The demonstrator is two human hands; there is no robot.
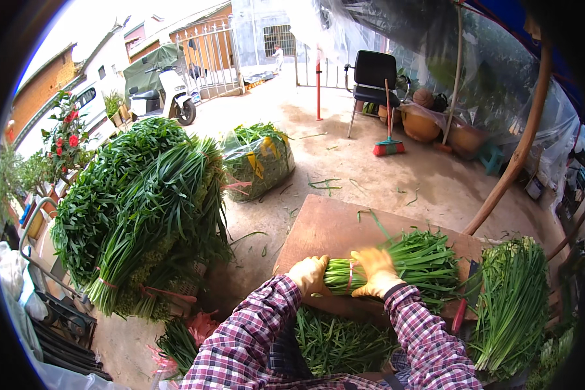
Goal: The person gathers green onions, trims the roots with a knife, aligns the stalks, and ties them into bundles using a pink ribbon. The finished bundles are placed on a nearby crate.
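Observation:
A tied bundle of long green leafy stems point(424, 261), which look like garlic chives, lies across a brown wooden board point(317, 229). My left hand point(308, 275), in a yellowish glove, is cupped around the pale stem end. Over the bundle, beside its pink tie point(351, 278), my right hand point(376, 274) in a matching glove spans it with thumb and fingers on opposite sides; it is slightly blurred. A knife with a red handle point(459, 316) lies at the board's right end, its dark blade partly under leaves. Loose long greens point(509, 302) are piled right of it.
A tall stack of tied greens point(146, 209) stands at left, with a plastic-wrapped bale point(258, 161) behind. Cut leaves point(341, 341) lie below the board. A slanted wooden pole point(512, 165) rises at right. Farther back are a broom point(389, 146), a black chair point(375, 78) and a scooter point(168, 95).

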